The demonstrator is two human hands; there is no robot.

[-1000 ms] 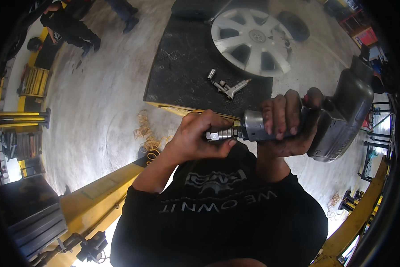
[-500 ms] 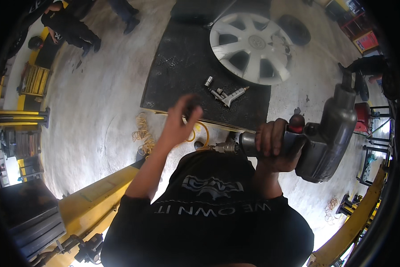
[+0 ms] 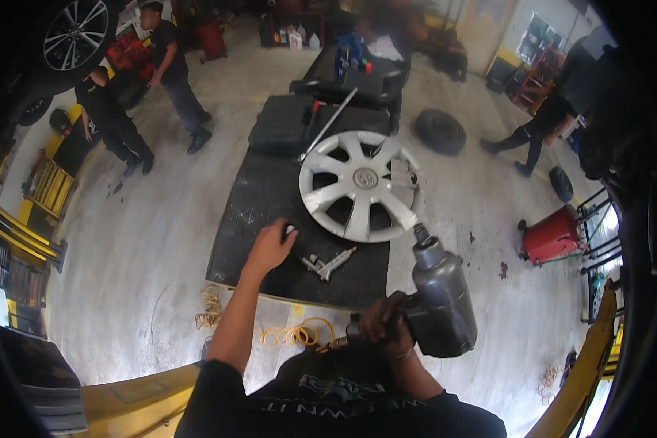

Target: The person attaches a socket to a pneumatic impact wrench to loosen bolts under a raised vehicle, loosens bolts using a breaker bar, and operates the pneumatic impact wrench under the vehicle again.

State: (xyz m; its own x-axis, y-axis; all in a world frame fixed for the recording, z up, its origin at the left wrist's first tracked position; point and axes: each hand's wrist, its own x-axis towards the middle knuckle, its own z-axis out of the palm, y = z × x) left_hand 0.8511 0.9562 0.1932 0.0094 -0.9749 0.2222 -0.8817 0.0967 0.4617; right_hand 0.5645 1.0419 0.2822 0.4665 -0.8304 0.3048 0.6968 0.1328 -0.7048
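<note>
Impact wrench (image 3: 447, 310); right fingers (image 3: 373, 320) around it

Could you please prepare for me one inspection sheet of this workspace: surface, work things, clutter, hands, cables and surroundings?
Surface: black-topped bench, with some marks on its top.
Work things: grey impact wrench, held up at the near right corner of the bench; small silvery piece, partly hidden by fingers.
Clutter: white wheel cover, air blow gun, metal bar and black case on the bench.
Hands: left hand pinches the silvery piece; right hand grips the wrench.
Cables: yellow coiled hose by the near edge; its connection cannot be made out.
Surroundings: tyre on the floor; people nearby.
</note>
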